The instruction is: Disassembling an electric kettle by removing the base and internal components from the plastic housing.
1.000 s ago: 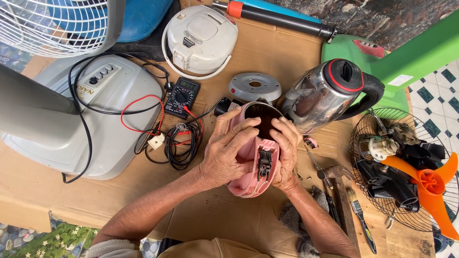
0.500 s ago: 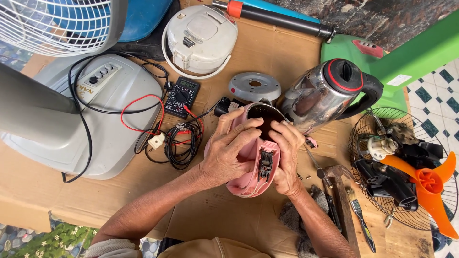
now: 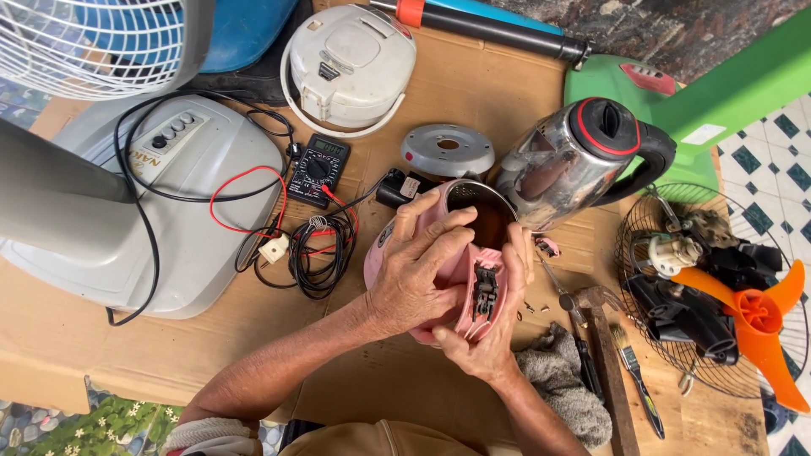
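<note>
Dead centre of the frame, both hands are wrapped around a small pink plastic electric kettle (image 3: 463, 268) lying tipped on its side over the cardboard-covered table (image 3: 101, 355). Its long axis runs from lower centre up toward the upper right, with the open dark mouth pointing up-right at the shiny steel kettle with the black handle and red-ringed lid (image 3: 574, 160), nearly touching it. The left hand (image 3: 418, 270) is clamped over the pink body from the left, fingers curled across the top by the rim. The right hand (image 3: 490, 338) cups it from below and the right, thumb and fingers pressed beside the exposed black switch part in the handle. Left of the hands sits a black multimeter with red and black leads (image 3: 317, 169), and a grey rag (image 3: 562, 384) lies at the lower right.
</note>
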